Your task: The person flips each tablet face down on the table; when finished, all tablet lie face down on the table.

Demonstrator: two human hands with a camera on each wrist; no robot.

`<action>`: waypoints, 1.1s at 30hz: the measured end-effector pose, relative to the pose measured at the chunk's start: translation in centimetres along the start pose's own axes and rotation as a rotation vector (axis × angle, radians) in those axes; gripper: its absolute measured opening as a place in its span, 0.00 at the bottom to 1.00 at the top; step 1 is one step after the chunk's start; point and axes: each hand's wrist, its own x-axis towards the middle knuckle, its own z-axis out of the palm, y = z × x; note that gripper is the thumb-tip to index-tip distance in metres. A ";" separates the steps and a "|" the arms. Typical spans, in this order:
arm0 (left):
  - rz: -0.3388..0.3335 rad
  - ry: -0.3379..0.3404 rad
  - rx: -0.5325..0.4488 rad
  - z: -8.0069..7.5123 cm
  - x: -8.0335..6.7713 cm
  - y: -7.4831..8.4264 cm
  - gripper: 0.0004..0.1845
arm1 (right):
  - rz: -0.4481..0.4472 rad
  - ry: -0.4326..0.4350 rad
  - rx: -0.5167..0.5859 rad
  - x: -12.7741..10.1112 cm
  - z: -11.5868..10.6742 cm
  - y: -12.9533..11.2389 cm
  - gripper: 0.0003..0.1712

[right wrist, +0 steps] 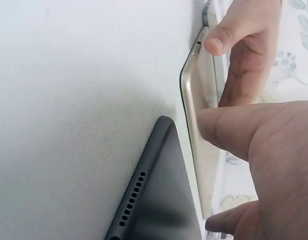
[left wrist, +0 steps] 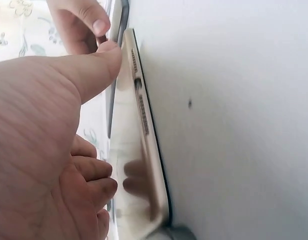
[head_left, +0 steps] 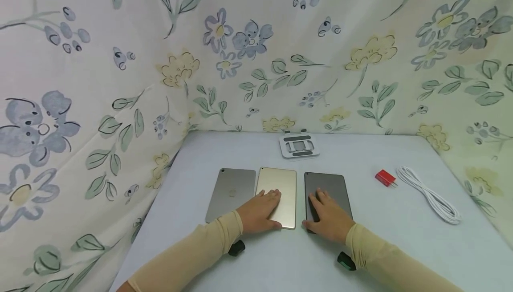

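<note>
Three tablets lie face down in a row on the pale table: a silver one, a gold one and a dark grey one. My left hand rests flat on the gold tablet, with its thumb touching the near edge. My right hand lies on the near half of the dark grey tablet, its thumb by the tablet's left edge. Neither tablet is lifted. Both forearms wear tan sleeves.
A white folding stand sits at the back of the table. A red charger plug and a coiled white cable lie to the right. Floral cloth walls in the table on the left, back and right.
</note>
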 end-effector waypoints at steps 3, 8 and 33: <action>-0.006 -0.002 0.001 -0.2 -0.1 -0.2 0.53 | 0.000 -0.007 0.002 -0.1 -0.3 -0.3 0.55; 0.015 0.036 0.017 -0.8 -0.3 -0.6 0.47 | -0.030 0.042 -0.003 0.0 -0.7 -0.1 0.51; -0.003 0.208 0.194 -3.6 -4.1 -2.3 0.48 | -0.249 0.232 -0.142 0.6 -4.4 2.6 0.49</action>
